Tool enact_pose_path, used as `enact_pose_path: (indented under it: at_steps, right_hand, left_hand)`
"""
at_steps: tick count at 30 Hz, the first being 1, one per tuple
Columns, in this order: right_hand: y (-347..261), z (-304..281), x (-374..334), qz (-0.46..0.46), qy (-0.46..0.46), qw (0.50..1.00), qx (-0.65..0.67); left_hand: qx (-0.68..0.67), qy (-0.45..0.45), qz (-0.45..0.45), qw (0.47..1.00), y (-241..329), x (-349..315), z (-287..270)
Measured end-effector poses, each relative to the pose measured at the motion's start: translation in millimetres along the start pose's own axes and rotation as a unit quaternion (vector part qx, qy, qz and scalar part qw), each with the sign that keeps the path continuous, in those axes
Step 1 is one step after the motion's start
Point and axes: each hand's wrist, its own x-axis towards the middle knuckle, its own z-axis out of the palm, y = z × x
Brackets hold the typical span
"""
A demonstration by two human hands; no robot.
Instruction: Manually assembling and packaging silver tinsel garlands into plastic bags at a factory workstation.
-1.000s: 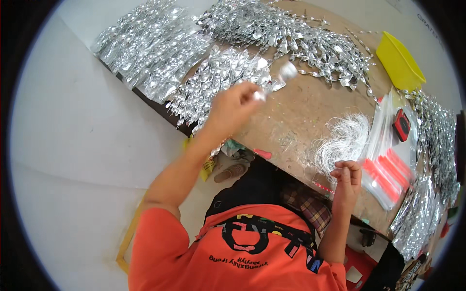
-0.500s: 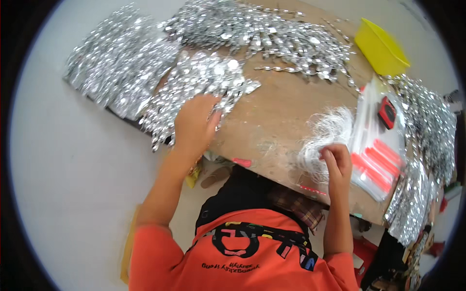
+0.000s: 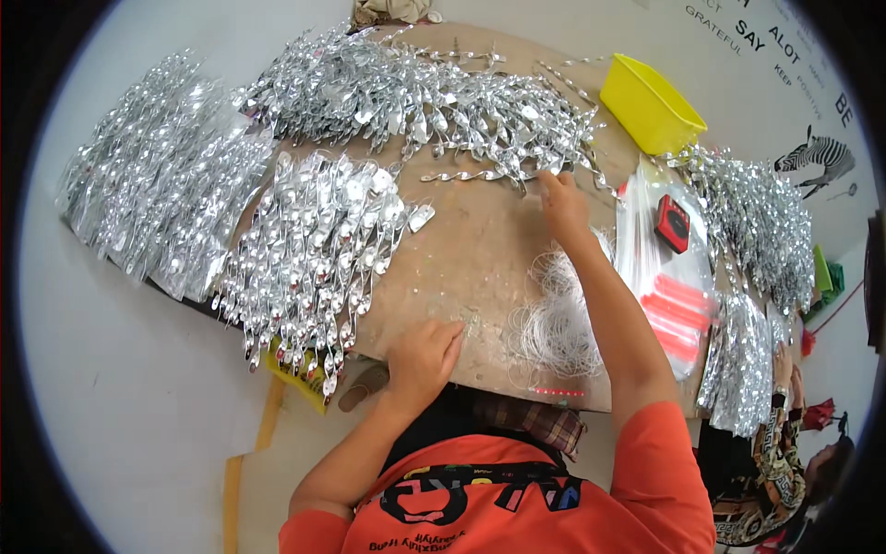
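Observation:
My right hand [image 3: 566,210] reaches over the board-topped table to the front edge of a far heap of silver twisted strands [image 3: 415,102]. Its thumb and fingers pinch the right end of a loose twisted strand [image 3: 480,175] lying crosswise. Near the table's front edge, my left hand [image 3: 423,362] rests with its fingers curled together; whatever they hold, if anything, is hidden. To its left hangs a bunch of silver strands with shiny discs [image 3: 318,245], draped over the edge. A tangle of white thread [image 3: 554,323] lies below my right forearm.
At the right lie clear plastic bags with red parts [image 3: 678,319] and a red-and-black device [image 3: 673,223]. A yellow basin [image 3: 651,106] stands behind. More silver strands [image 3: 166,175] cover the far left and right [image 3: 752,222]. Another person's patterned sleeve [image 3: 780,480] shows at lower right.
My right hand has gone from the white thread to the far strands. My left hand has left the disc bunch and come right, to the front edge. The view has shifted.

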Motion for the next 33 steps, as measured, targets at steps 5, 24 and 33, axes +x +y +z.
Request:
enact_pose_path:
  at_steps: [5,24,33]
  right_hand:
    - [20,16,14,0.007,-0.082,0.995,-0.058]
    - [-66,-179,-137,0.151,0.004,0.778,0.610]
    - [-84,-189,-178,0.116,-0.148,0.733,0.654]
  left_hand:
    - [0.054,0.021,0.018,0.998,2,3,2]
    - [-0.088,0.022,-0.089,0.992,22,6,-21]
    - [0.006,-0.084,0.200,0.976,91,35,-16]
